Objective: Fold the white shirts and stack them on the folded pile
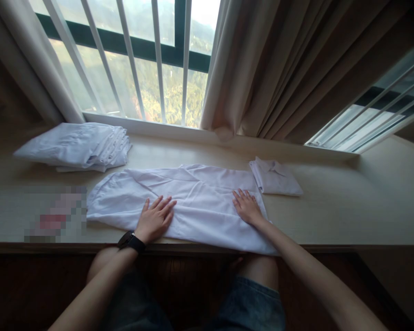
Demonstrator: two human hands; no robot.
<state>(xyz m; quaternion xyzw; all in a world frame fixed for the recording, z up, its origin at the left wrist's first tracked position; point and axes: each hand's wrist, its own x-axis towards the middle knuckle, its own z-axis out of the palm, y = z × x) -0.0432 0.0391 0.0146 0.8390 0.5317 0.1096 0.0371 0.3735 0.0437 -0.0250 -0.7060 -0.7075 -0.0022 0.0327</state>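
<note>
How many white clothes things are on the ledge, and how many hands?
White garment laid flat under both hands: 1
Small folded white shirt: 1
Stack of white cloth: 1
Hands, left hand and right hand: 2
Total: 5

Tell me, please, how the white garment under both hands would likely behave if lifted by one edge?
The white garment would probably droop limply, since it lies flat and creased under the left hand and right hand. It looks thin, so likely light. Its loose folds would probably fall open.

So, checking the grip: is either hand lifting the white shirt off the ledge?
No, the left hand and right hand both lie flat on the white shirt.
</note>
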